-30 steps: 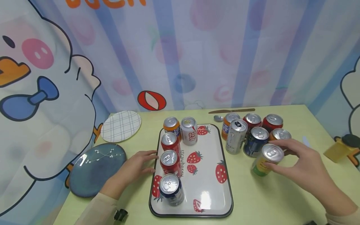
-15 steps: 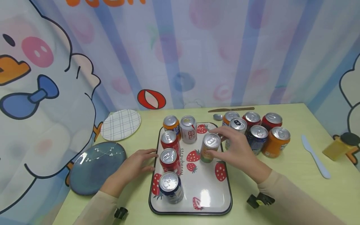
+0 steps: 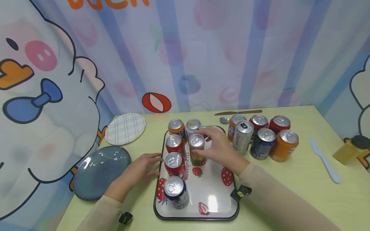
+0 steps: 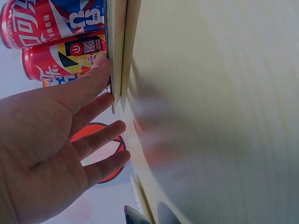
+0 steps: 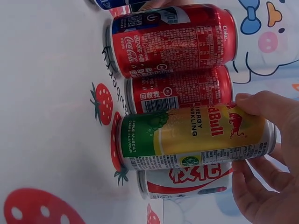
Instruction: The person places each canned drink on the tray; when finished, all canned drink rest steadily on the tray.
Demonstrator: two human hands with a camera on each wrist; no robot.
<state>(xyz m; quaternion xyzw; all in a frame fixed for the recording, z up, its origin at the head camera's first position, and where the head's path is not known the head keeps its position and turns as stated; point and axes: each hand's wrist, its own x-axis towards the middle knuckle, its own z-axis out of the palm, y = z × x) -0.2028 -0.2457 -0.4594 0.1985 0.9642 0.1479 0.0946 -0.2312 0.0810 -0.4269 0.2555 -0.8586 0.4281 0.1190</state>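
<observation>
My right hand grips a yellow and green Red Bull can near its top, thumb on one side and fingers on the other. The can stands upright over the strawberry-print tray, close to a white can behind it; whether its base touches the tray I cannot tell. Left of it is a row with two red Coca-Cola cans, an orange can and a dark blue can. My left hand lies with extended fingers at the tray's left rim, holding nothing.
Right of the tray stand several cans, among them a silver can, a dark blue can and an orange can. A blue plastic knife, a yellow bottle, a blue plate and a checked plate lie farther out.
My right hand has carried the Red Bull can leftward from beside the right-hand cans, over the tray, to in front of the white can. The left hand stays at the rim.
</observation>
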